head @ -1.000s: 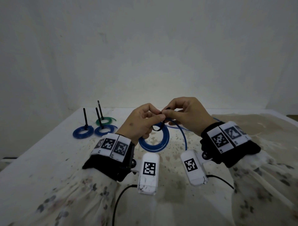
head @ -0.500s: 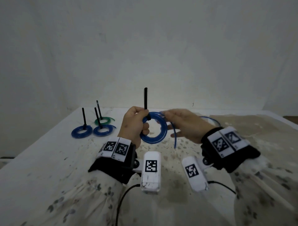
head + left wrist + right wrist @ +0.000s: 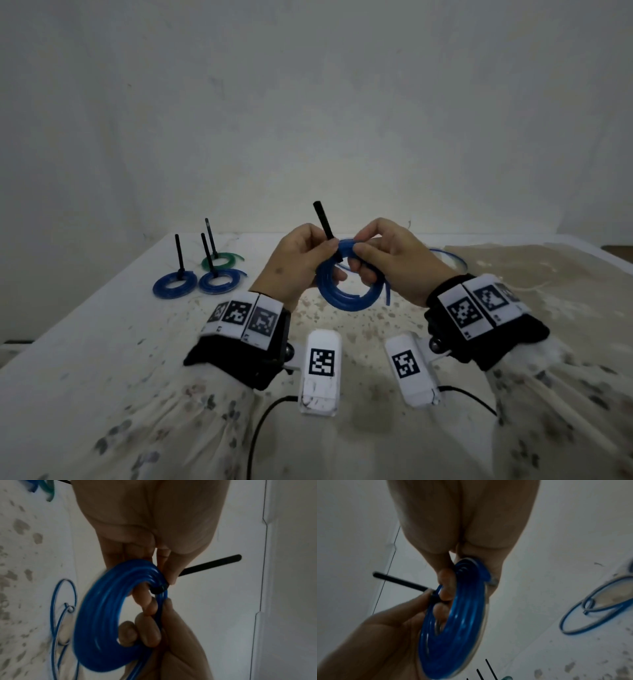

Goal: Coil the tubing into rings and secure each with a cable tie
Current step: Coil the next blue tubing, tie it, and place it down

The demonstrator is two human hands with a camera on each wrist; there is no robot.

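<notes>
A blue tubing coil (image 3: 346,301) hangs upright above the table between both hands. A black cable tie (image 3: 323,221) is drawn tight around the top of the ring, its tail sticking up and tilted left. My left hand (image 3: 318,253) pinches the tie right at the coil; the tie's head (image 3: 157,590) sits on the inner side of the ring. My right hand (image 3: 359,255) grips the coil beside the tie, fingers curled through the ring's hole. In the right wrist view the coil (image 3: 462,628) is edge-on and the tie tail (image 3: 399,580) points left.
Three tied rings lie at the table's far left: two blue (image 3: 174,284) (image 3: 222,279) and one green (image 3: 221,260), each with a black tie tail standing up. Loose blue tubing (image 3: 448,255) lies on the table behind my right hand. A wall stands close behind.
The tie's loose loop has been drawn tight on the coil and its tail now stands up. The coil has risen, and my right fingers have curled through the ring.
</notes>
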